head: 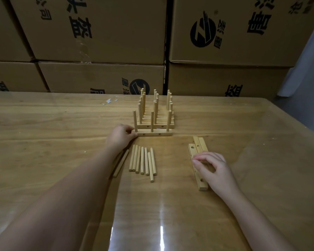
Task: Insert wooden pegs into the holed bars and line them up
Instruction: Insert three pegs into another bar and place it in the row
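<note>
A holed wooden bar (153, 133) with three upright pegs lies in the middle of the table. My left hand (120, 137) grips its left end. Behind it stand several more pegged bars (155, 122) lined up in a row. Several loose pegs (143, 161) lie side by side near the front, with one more peg (121, 163) partly under my left forearm. To the right lie bare holed bars (198, 151) in a small stack. My right hand (211, 166) rests on them, fingers curled over the nearest bar.
The wooden table (62, 124) has a glossy clear cover. Stacked cardboard boxes (98, 33) form a wall along its far edge. A white scrap (110, 101) lies at the back. The table's right edge (297, 120) slants away.
</note>
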The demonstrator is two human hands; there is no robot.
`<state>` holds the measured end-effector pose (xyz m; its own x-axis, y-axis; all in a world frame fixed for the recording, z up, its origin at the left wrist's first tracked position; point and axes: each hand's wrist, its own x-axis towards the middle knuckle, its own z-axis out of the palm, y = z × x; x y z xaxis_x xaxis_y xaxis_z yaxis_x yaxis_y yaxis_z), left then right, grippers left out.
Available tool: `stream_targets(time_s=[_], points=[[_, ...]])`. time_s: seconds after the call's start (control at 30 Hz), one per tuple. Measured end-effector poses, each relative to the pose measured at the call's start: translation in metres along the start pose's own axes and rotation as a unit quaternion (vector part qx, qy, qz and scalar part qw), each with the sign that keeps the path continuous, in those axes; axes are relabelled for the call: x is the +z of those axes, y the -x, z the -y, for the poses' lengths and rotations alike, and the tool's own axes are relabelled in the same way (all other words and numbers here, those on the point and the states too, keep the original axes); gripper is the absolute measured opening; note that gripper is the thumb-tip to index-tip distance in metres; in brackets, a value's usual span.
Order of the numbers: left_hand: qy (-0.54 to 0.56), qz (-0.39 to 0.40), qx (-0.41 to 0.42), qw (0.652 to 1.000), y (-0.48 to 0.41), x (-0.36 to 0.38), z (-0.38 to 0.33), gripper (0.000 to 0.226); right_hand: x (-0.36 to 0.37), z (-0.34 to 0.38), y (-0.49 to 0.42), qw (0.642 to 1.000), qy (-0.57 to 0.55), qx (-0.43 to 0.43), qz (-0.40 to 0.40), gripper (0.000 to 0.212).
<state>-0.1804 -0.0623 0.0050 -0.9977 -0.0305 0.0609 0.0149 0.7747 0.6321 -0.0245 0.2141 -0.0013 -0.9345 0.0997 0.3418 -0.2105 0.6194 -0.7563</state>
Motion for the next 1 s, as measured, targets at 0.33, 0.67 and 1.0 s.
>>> stream_targets(time_s=[0.33, 0.67, 1.0], points=[[-0.064, -0.029, -0.033, 0.997, -0.018, 0.008, -0.006, 0.046, 0.001, 0.001, 0.0, 1.0, -0.002, -0.004, 0.004, 0.005], [-0.093, -0.035, -0.038, 0.994, -0.024, 0.015, -0.015, 0.05, 0.001, -0.007, -0.003, 0.986, 0.087, 0.113, -0.09, 0.034], [-0.132, -0.037, -0.019, 0.99, -0.023, 0.016, -0.016, 0.05, 0.0, -0.005, -0.001, 0.98, 0.122, 0.122, -0.1, 0.025]])
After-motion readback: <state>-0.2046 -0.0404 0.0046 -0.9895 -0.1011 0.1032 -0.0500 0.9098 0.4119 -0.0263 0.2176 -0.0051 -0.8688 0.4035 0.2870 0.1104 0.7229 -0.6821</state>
